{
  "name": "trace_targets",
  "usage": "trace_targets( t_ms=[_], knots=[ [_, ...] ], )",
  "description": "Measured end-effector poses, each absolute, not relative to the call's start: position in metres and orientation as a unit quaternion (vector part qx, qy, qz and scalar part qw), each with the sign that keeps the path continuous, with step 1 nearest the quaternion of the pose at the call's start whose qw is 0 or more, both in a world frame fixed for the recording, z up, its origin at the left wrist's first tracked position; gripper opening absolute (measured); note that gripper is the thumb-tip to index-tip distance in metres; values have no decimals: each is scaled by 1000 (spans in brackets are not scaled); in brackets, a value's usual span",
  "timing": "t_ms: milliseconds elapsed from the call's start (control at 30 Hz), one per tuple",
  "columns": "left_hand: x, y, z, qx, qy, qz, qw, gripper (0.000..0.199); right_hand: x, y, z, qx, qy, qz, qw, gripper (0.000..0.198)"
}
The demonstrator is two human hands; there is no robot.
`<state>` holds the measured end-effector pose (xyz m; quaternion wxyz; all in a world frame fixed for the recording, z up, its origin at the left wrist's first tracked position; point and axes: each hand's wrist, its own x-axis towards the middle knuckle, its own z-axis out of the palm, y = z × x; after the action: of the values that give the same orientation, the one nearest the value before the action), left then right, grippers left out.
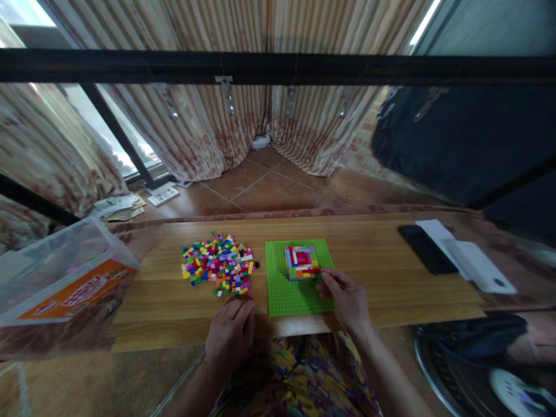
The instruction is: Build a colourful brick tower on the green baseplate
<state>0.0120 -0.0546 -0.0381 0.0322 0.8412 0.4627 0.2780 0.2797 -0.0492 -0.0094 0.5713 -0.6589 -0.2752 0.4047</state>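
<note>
My right hand is closed in a pinch on a red brick at the right front side of a small block build. This build is a squarish stack of mixed-colour bricks with white and red on top, standing on a green studded baseplate. Whether the pinched brick is seated on the stack I cannot tell. Palm down at the table's front edge rests my left hand, its fingers loosely bent with nothing visible in them. Just beyond it lies a pile of loose coloured bricks.
A clear plastic box with an orange label stands left of the wooden table. On the table's right lie a black phone-like slab and a white case-like object. A dark metal bar crosses beyond the table, before striped curtains.
</note>
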Motion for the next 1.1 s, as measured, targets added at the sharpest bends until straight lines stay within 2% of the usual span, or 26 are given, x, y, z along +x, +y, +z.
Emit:
trace_targets(
  t_ms=[533, 1100],
  knots=[
    [13, -55, -37, 837, 468, 280, 32, 17, 259, -50, -17, -693, -352, 333, 533, 50],
    [13, -57, -38, 839, 472, 269, 33, 17, 260, -46, -18, -660, -253, 394, 588, 47]
  ],
)
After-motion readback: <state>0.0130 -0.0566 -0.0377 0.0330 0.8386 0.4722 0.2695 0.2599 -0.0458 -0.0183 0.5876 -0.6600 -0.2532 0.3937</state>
